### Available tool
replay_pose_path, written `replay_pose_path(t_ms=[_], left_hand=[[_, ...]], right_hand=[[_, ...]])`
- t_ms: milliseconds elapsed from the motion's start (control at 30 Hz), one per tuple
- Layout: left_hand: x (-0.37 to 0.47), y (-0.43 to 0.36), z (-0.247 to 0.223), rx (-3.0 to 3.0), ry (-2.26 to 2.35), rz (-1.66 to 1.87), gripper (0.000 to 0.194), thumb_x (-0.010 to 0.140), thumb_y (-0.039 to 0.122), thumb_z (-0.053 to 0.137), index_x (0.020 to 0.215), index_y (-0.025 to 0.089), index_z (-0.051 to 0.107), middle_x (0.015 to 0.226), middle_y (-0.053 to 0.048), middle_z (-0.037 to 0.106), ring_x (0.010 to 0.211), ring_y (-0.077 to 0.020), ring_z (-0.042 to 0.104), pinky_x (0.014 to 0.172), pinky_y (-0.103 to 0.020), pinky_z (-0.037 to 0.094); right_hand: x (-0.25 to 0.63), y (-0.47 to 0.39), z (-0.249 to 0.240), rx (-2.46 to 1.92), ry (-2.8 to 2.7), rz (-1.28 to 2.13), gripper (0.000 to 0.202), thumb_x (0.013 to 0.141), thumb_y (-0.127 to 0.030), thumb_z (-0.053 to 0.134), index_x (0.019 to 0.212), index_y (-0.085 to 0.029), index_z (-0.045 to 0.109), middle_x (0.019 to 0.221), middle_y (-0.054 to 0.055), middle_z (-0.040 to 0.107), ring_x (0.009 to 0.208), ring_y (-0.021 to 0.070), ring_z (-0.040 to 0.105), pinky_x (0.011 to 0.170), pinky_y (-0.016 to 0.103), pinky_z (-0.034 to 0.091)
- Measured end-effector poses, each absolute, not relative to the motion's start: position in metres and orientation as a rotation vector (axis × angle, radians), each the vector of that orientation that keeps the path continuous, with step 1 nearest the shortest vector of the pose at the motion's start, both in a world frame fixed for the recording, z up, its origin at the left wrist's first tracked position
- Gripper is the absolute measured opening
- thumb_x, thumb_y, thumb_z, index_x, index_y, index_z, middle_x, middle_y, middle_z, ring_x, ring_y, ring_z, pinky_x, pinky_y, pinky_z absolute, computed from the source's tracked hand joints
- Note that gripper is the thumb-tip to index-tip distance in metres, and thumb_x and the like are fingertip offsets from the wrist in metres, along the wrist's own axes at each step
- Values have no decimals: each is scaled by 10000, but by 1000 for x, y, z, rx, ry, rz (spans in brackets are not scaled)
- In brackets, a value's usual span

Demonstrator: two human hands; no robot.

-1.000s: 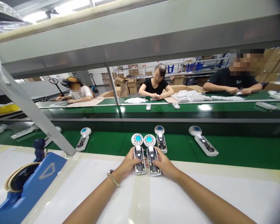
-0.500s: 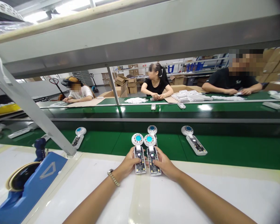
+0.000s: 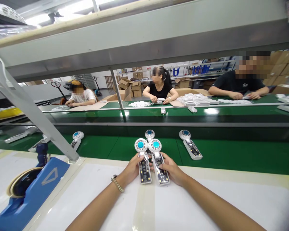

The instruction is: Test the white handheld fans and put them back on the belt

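While the left hand clasps one unit and the right hand another unit, light thumbs should spare the close-set heads a knock

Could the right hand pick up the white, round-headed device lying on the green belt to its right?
Probably not freely: the right hand holds another white, round-headed device. Nothing visible blocks the way to the requested device.

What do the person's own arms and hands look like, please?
The left hand has no glove; at its wrist is a gold-toned linked band, perhaps a watch strap or bracelet. The right hand is gloveless too, with nothing visible at the wrist. No sleeves show on either forearm.
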State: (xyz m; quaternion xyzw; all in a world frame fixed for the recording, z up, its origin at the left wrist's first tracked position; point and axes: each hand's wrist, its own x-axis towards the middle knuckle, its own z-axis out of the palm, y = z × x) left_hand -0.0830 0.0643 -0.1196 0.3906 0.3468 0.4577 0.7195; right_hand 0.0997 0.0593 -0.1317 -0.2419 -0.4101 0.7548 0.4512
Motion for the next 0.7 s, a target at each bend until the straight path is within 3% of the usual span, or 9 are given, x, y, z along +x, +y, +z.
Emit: replay_pose_path(t_ms=[100,200,300,467,600,700], left_hand=[[-85,64,-121,864,776,934,492,719,579,560,830,100,588,707,-107,652,630,-199,615,627,-306,487],[-88,62,-121,923,801,797,653,728,711,394,703,94,605,573,-112,630,501,-163,571,488,-240,434],[-89,60,-120,953,825,749,723,735,747,292,618,101,595,510,-112,603,465,-162,562,465,-237,422],[-71,76,-118,750,1004,862,576,733,684,430,675,129,572,599,-84,624,524,-156,583,594,-285,490],[-52,117,-110,1129,1354,984,541,756,646,416,687,131,567,670,-93,631,570,-177,590,559,-292,475],[-56,147,-100,1283,1517,1124,386,736,523,542,723,138,561,784,-87,634,761,-206,604,664,-272,454]], right_hand=[[101,60,-132,-614,-958,1935,332,714,-458,606,861,-166,548,704,39,654,592,156,614,591,266,458],[103,62,-132,-609,-903,2010,579,783,-666,327,667,-147,556,555,49,602,477,129,544,510,243,420],[105,66,-133,-640,-822,2002,639,761,-720,271,610,-159,538,517,36,573,450,124,520,504,246,420],[100,86,-140,-1046,-1007,1653,503,782,-623,381,713,-158,559,607,56,618,564,174,599,551,279,465],[99,120,-135,-1267,-1360,1154,291,772,-385,484,921,-144,551,895,95,654,859,224,623,779,332,474],[113,144,-122,-1342,-1416,983,422,723,-244,524,1132,-158,468,1179,111,550,1097,226,518,940,333,380]])
